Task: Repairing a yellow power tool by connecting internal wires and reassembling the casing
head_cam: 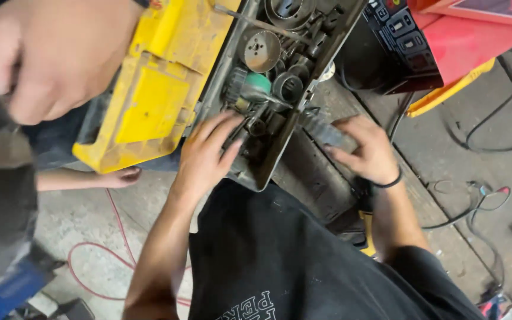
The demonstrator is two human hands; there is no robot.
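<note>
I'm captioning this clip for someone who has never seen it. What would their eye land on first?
First the open yellow tool case at top centre, its grey tray crammed with round hole saws and dark bits. The left hand reaches into the tray's near end, while the right hand grips a dark ridged part beside it. Another person's blurred hand fills the top-left corner.

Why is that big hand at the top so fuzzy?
In the head view, the other person's hand is very close to the camera, so it blurs; the left hand, the right hand and the tool case look sharper, in even light without glare.
</note>
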